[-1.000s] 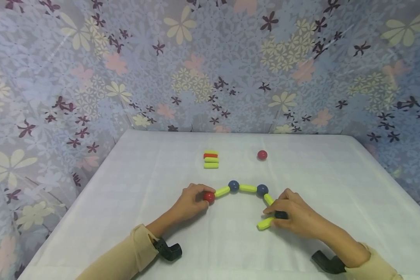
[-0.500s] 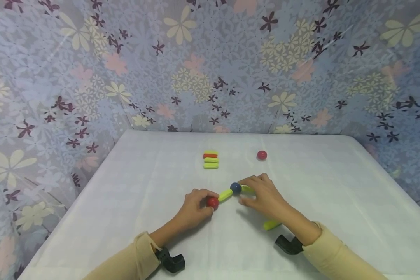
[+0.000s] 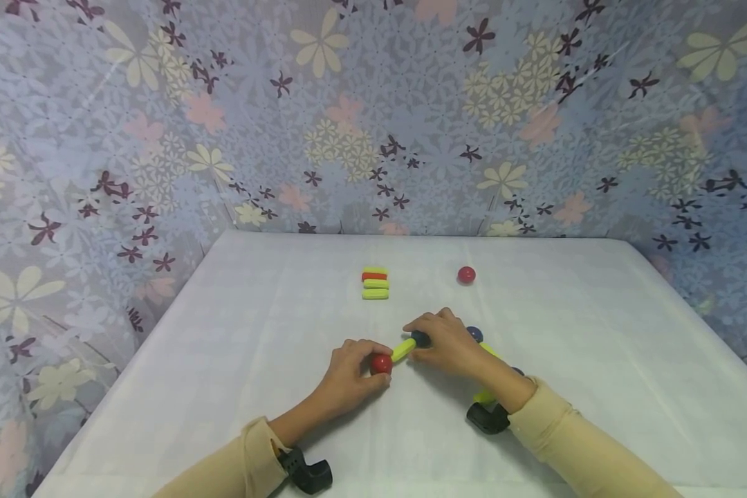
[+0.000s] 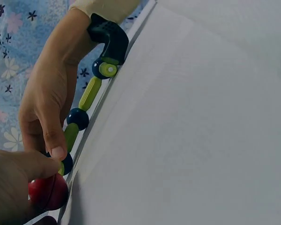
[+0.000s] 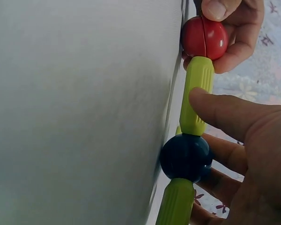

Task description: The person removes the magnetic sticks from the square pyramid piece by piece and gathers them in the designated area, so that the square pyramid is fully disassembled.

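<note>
A chain of balls and yellow-green rods curves across the white table. My left hand point(image 3: 348, 373) grips the red ball point(image 3: 382, 364) at its left end between thumb and fingers. From that ball a yellow-green rod point(image 3: 402, 350) leads to a dark blue ball point(image 3: 420, 339), which my right hand point(image 3: 451, 346) holds. In the right wrist view the right thumb point(image 5: 210, 103) lies over the rod, with the fingers behind the blue ball point(image 5: 186, 157). Another blue ball point(image 3: 474, 334) shows beyond the right hand. My right forearm partly hides the chain's far end, where a rod point(image 3: 484, 397) sticks out.
Toward the back of the table point(image 3: 274, 297), yellow-green rods point(image 3: 375, 294) and one red rod point(image 3: 374, 277) lie stacked in a row. A loose red ball point(image 3: 466, 275) sits to their right. Floral cloth point(image 3: 373, 138) hangs behind the table and at its left.
My right hand has left the blue ball at the chain's right end and moved left to the blue ball nearest my left hand. My left hand has shifted slightly right and nearer with the red ball.
</note>
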Motion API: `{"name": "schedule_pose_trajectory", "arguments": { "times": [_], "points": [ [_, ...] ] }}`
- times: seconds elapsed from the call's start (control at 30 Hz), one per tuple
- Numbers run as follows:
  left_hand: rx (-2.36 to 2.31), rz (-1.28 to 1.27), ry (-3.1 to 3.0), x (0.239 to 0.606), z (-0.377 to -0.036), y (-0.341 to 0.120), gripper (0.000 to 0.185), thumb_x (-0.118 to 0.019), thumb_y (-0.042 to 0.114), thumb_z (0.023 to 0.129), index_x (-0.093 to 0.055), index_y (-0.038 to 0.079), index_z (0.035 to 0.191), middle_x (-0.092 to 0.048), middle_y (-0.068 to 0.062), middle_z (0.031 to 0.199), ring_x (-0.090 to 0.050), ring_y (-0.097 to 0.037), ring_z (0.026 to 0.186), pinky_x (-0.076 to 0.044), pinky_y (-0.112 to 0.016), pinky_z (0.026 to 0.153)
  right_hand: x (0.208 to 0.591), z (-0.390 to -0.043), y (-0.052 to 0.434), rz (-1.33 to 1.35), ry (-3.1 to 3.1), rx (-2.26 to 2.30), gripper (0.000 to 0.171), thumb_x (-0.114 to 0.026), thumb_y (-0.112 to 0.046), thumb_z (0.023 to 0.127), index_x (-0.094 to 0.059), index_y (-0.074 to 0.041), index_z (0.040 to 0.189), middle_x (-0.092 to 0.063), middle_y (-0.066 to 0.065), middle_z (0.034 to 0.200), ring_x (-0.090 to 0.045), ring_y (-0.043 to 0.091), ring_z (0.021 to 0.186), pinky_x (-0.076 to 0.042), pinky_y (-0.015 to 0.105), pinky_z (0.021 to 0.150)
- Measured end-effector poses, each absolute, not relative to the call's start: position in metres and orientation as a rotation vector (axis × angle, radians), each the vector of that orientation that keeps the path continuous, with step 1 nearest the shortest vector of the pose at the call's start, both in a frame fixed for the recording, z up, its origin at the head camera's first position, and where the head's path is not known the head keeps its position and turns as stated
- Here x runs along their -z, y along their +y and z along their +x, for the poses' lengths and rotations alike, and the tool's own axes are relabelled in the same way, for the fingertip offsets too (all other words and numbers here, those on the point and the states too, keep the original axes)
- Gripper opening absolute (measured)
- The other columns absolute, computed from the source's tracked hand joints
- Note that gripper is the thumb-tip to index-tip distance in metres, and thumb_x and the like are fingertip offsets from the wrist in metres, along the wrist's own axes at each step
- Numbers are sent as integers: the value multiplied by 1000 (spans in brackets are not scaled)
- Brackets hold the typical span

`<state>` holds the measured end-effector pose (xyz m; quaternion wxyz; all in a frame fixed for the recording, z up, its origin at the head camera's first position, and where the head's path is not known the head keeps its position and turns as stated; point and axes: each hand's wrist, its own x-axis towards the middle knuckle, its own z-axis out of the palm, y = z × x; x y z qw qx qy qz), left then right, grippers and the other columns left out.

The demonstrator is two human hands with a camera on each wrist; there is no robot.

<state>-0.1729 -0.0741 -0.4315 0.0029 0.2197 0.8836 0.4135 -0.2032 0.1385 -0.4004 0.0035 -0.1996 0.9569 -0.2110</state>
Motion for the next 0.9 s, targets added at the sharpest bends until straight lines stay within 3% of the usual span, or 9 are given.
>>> {"name": "schedule_pose_trajectory", "arguments": {
  "times": [0.27, 0.6, 0.9],
  "points": [
    [-1220, 680, 2885, 435, -175, -70, 32, -76, 19, 74, -65, 22, 104, -67, 3, 105, -47, -13, 94, -32, -35, 84, 404, -199, 145, -646, 3024, 635, 36, -77, -28, 76, -69, -18, 109, -67, -1, 106, -47, 18, 92, -39, 38, 81],
    [-1186, 689, 2903, 431, -183, -69, 32, -72, 17, 77, -64, 18, 108, -67, 0, 107, -47, -16, 97, -32, -40, 88, 404, -188, 152, -589, 3006, 619, 38, -77, -29, 76, -68, -18, 111, -67, -2, 105, -46, 16, 92, -38, 33, 80],
    [-1156, 674, 2927, 431, -184, -67, 39, -76, 26, 75, -63, 16, 110, -66, -2, 107, -48, -18, 99, -32, -41, 90, 404, -188, 150, -640, 2981, 687, 30, -76, -29, 78, -70, -21, 106, -66, -5, 101, -44, 12, 87, -38, 29, 76]
  ]
}}
